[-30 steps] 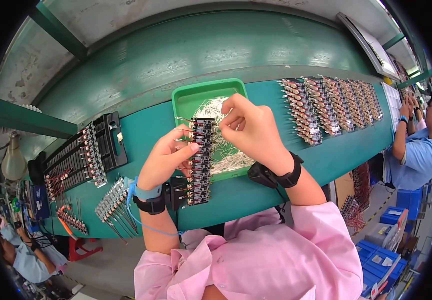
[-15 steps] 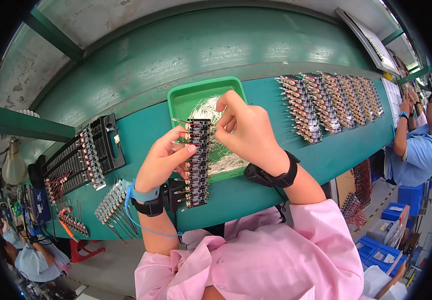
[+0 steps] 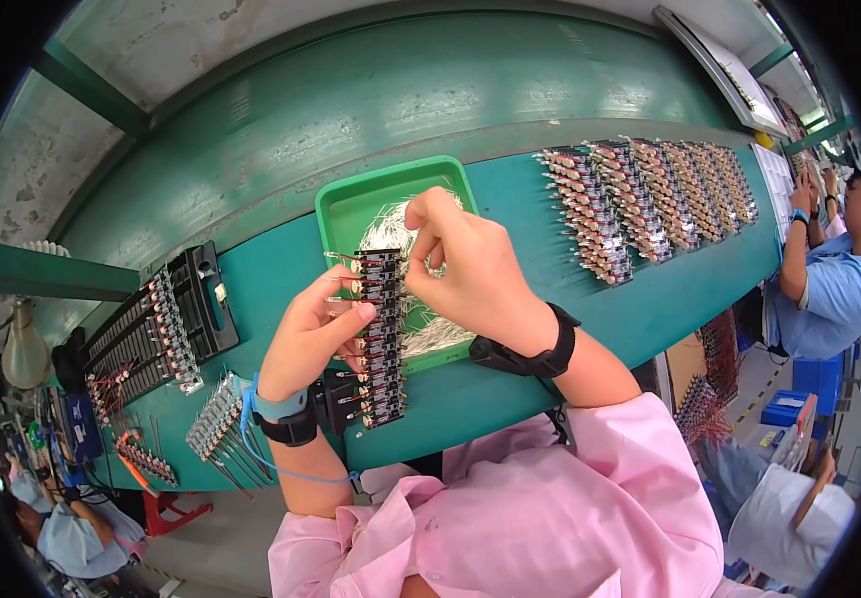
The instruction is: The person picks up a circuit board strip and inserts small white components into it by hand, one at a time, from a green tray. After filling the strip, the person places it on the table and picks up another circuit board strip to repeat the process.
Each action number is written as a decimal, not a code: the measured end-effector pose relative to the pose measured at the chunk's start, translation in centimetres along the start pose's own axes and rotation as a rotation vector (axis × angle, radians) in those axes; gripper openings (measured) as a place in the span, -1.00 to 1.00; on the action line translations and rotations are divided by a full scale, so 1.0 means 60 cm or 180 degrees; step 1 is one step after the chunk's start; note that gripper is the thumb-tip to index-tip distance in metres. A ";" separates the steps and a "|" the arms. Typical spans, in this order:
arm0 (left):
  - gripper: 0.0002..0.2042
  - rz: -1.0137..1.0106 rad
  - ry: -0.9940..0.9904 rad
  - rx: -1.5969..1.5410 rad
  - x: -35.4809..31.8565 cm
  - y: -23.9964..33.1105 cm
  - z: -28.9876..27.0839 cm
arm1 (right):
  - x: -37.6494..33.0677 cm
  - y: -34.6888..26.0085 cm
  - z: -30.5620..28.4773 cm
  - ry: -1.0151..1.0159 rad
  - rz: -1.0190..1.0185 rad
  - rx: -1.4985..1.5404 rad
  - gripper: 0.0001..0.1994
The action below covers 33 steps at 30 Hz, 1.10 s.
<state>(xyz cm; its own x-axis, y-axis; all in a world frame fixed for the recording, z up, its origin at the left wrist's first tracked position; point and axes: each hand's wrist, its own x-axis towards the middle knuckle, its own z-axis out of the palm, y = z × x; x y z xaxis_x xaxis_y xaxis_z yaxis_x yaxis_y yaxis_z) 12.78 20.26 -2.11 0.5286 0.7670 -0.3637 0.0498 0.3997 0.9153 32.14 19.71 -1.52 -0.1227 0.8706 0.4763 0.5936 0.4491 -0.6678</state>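
Note:
My left hand (image 3: 303, 337) grips a long black strip of small circuit boards (image 3: 383, 344) by its left side, thumb on top. The strip stands lengthwise in front of me, partly over a green tray (image 3: 325, 211). Short red and black leads and pale round parts stick out along its left edge. My right hand (image 3: 482, 277) is closed in a pinch beside the strip's upper right edge. Whatever lies between its fingertips is too small to make out. Thin white wire-like pieces (image 3: 386, 231) are heaped in the tray, partly hidden behind my hands.
Several finished-looking strips (image 3: 590, 214) lie in rows on the green mat at right. A black rack (image 3: 213, 299) with boards stands at left, near a bundle of boards with dark leads (image 3: 219, 419). A co-worker in blue (image 3: 824, 284) sits at far right.
The whole view has shifted slightly. My right fingertips have come a little closer to the strip's edge, while my left hand keeps its grip. At lower right, a person in white has moved further into view.

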 end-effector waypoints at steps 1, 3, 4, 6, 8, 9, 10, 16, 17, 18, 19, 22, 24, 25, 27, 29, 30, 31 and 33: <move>-0.76 -0.0004 -0.0016 0.0009 0.000 0.000 -0.002 | 0.000 0.000 0.001 -0.0006 -0.0008 0.0006 -0.68; -0.75 -0.0013 -0.0047 0.0030 0.001 0.001 -0.003 | -0.001 0.001 0.002 -0.0016 -0.0024 0.0020 -0.68; -0.75 -0.0016 -0.0049 0.0035 0.001 0.001 -0.002 | -0.001 0.002 0.002 -0.0012 -0.0021 0.0021 -0.68; -0.74 -0.0015 -0.0024 -0.0003 -0.001 0.000 -0.001 | -0.003 0.004 0.004 0.0041 -0.0173 -0.0088 -0.67; -0.73 -0.0021 -0.0025 -0.0015 0.000 0.001 -0.001 | -0.004 0.005 0.004 0.0076 -0.0237 -0.0148 -0.67; -0.73 -0.0020 -0.0040 -0.0011 0.000 0.001 0.000 | -0.003 0.006 0.005 0.0091 -0.0254 -0.0155 -0.67; -0.72 -0.0020 -0.0056 -0.0008 0.001 0.002 0.000 | -0.003 0.006 0.005 0.0106 -0.0269 -0.0163 -0.67; -0.70 -0.0021 -0.0087 -0.0032 -0.001 0.002 0.000 | -0.004 0.006 0.006 0.0062 -0.0244 -0.0066 -0.65; -0.71 -0.0028 -0.0084 -0.0020 -0.001 0.002 0.001 | -0.004 0.006 0.006 0.0058 -0.0270 -0.0100 -0.64; -0.71 -0.0036 -0.0081 -0.0008 -0.001 0.003 0.001 | -0.005 0.006 0.007 0.0055 -0.0295 -0.0134 -0.64; -0.71 -0.0044 -0.0079 0.0004 0.000 0.003 0.001 | -0.006 0.006 0.007 0.0052 -0.0319 -0.0169 -0.64; -0.72 -0.0031 -0.0100 0.0043 -0.001 0.002 0.000 | -0.003 0.005 0.004 -0.0049 -0.0326 -0.0146 -0.63; -0.72 -0.0027 -0.0099 0.0056 -0.001 0.002 0.000 | -0.003 0.006 0.003 -0.0109 -0.0333 -0.0128 -0.63; -0.72 -0.0035 -0.0101 0.0064 -0.001 0.002 0.001 | -0.003 0.008 0.002 -0.0116 -0.0325 -0.0105 -0.64; -0.72 -0.0044 -0.0105 0.0083 0.000 0.004 0.002 | -0.003 0.010 0.001 -0.0125 -0.0315 -0.0062 -0.64; -0.72 -0.0049 -0.0084 0.0107 -0.003 0.002 0.001 | -0.003 0.009 0.000 -0.0153 -0.0307 -0.0048 -0.64; -0.73 -0.0052 -0.0071 0.0133 -0.004 0.002 0.001 | -0.003 0.008 -0.001 -0.0175 -0.0297 -0.0039 -0.64; -0.73 -0.0055 -0.0064 0.0156 -0.004 0.001 0.001 | -0.004 0.008 -0.002 -0.0198 -0.0283 -0.0037 -0.64; -0.73 -0.0051 -0.0060 0.0158 -0.003 0.001 0.003 | -0.005 0.009 -0.003 -0.0196 -0.0292 -0.0033 -0.64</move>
<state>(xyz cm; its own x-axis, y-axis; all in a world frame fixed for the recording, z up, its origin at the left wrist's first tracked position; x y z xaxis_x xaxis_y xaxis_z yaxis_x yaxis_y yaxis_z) 12.82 20.05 -1.95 0.5432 0.7509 -0.3755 0.1002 0.3860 0.9170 32.65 19.69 -1.92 -0.2253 0.8369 0.4989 0.5860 0.5255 -0.6169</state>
